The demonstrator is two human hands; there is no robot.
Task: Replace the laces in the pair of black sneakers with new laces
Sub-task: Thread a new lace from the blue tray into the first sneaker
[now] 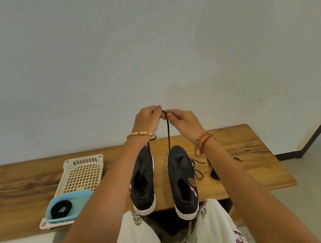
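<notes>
A wooden table is holding two black shoes with white soles. Above them, both hands are pinching one black lace.

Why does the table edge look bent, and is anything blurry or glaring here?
Head view: the wide-angle lens bows the table edge and stretches the forearms; light is soft and even, without glare; the hands, lace and sneakers look reasonably sharp.

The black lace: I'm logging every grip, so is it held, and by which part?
Yes: both the left hand and the right hand pinch the black lace at its raised top; it hangs down toward the sneakers.
</notes>
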